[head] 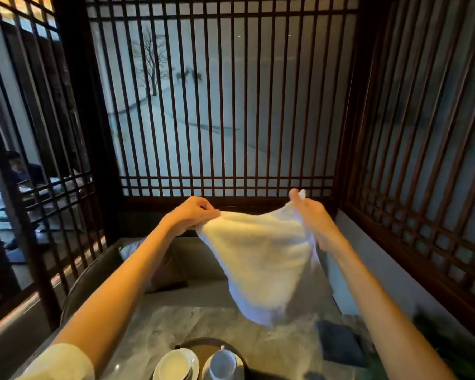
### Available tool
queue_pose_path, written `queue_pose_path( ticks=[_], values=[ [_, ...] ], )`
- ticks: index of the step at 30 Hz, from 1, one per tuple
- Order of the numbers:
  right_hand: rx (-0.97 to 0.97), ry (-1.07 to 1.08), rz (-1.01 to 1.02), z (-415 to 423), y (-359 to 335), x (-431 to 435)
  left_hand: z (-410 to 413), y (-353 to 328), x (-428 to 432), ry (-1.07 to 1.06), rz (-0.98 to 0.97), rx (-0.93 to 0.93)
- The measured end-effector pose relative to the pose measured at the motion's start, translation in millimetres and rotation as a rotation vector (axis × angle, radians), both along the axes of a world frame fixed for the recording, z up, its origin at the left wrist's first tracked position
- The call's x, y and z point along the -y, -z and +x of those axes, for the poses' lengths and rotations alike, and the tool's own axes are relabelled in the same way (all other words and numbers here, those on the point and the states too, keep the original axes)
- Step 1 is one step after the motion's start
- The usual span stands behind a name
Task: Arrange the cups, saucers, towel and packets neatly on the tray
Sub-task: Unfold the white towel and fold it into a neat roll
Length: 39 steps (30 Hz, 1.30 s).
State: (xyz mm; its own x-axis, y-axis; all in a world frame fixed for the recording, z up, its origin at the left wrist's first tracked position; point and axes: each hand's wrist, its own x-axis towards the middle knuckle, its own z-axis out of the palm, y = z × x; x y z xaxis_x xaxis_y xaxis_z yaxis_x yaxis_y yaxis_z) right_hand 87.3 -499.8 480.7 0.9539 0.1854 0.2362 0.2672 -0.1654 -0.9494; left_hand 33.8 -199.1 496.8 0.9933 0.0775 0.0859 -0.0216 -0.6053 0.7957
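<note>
You hold the white terry towel [261, 259] up in the air over the far side of the pale marble table top [176, 322], spread between both hands and hanging down in a loose triangle. Your left hand [191, 212] has its fingers curled tight, pinching one upper corner. Your right hand [310, 212] pinches the other corner between thumb and fingers, with a tip of cloth poking up above them. The towel hangs well above the round dark tray [203, 342] at the near edge, where a white saucer [176, 366] sits just beside a white cup [222, 363] on its own saucer. The towel blocks your sight of part of the grey seat [93, 270] across the table. A dark blue square mat [340, 344] lies on the marble under your right forearm, with green leaves [436, 338] near it. A dark wooden lattice screen [222, 105] closes the space behind.
</note>
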Motion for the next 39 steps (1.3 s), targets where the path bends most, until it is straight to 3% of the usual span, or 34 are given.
queue_pose_path(
  ticks=[2,5,8,10,11,14,15,18,20,22,25,27,31,34,37,39],
  values=[
    [0.066,-0.041,-0.084,3.6,8.4,2.5,2.8,8.0,-8.1,0.071,-0.230,0.027],
    [0.045,0.014,0.004,14.7,13.8,11.8,-1.4,24.1,-22.9,0.307,-0.518,0.011],
    [0.074,-0.007,-0.046,22.8,15.6,17.8,-0.1,47.2,-28.8,0.287,-0.321,-0.078],
    [0.089,-0.007,-0.068,28.9,17.3,20.2,2.7,52.6,-33.4,0.200,-0.197,-0.012],
    [0.092,-0.010,-0.062,31.3,17.3,22.2,3.0,51.0,-36.2,0.192,-0.256,0.057],
    [0.089,-0.092,0.016,33.9,10.1,29.0,2.6,36.2,-36.7,0.146,-0.689,0.214],
    [0.083,-0.141,0.057,33.6,7.1,29.5,4.1,33.0,-34.5,0.073,-0.687,0.253],
    [0.059,-0.125,0.074,32.4,-0.2,22.9,11.2,31.3,-20.9,-0.259,-0.421,0.340],
    [0.139,0.013,-0.072,36.6,0.1,17.3,13.5,28.4,-12.2,-0.332,-0.356,0.406],
    [0.263,0.069,-0.289,35.1,0.4,8.5,14.0,21.9,3.8,-0.179,-0.222,0.474],
    [0.319,-0.228,-0.317,15.5,-5.9,-28.1,18.3,9.1,45.4,0.075,-0.014,0.526],
    [0.298,-0.375,-0.330,4.4,-8.5,-53.7,20.0,2.4,69.0,0.190,0.009,0.505],
    [0.255,-0.333,-0.192,3.5,-6.9,-62.5,20.4,5.7,66.2,0.037,-0.028,0.539],
    [0.302,-0.300,-0.204,10.8,-0.8,-53.1,11.5,22.0,42.8,0.105,0.006,0.379],
    [0.314,-0.073,-0.081,22.0,-2.6,-37.9,-1.0,53.5,12.3,0.300,0.039,0.052],
    [0.293,0.038,-0.021,32.9,-3.3,-20.5,-6.5,75.3,-11.4,0.307,0.080,-0.056]
  ],
)
